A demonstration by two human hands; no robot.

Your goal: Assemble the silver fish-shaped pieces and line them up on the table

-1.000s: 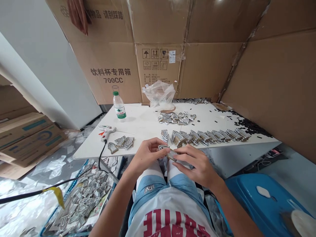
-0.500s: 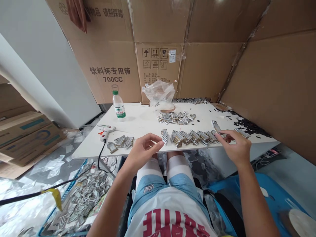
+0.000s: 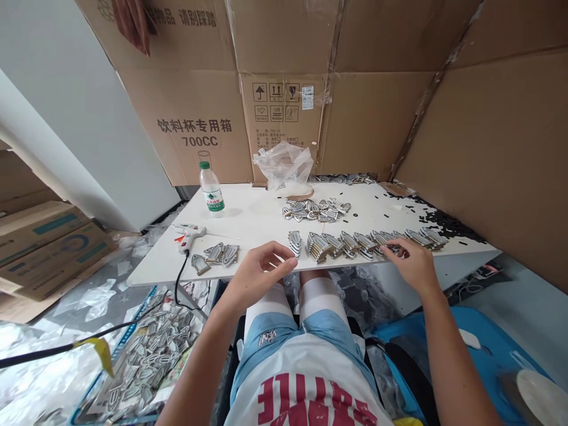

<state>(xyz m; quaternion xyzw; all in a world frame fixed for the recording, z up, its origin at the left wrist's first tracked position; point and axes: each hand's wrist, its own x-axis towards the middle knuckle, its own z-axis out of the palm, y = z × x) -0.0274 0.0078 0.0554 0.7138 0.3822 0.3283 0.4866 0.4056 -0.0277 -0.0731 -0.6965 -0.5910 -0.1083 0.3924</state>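
Right hand (image 3: 412, 261) has lowered to one metal-piece row (image 3: 349, 244), grip unclear; one left hand (image 3: 261, 269), grip spread

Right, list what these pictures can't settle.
All in the head view:
Whether the bare right hand grips a silver-grey metal piece: its fingers cover the contact.
Upper end of the reddish-brown cloth: cut off by the top edge.
Fine print on the brown cardboard wall: too small.
Details of the round white object, lower right: blurred.
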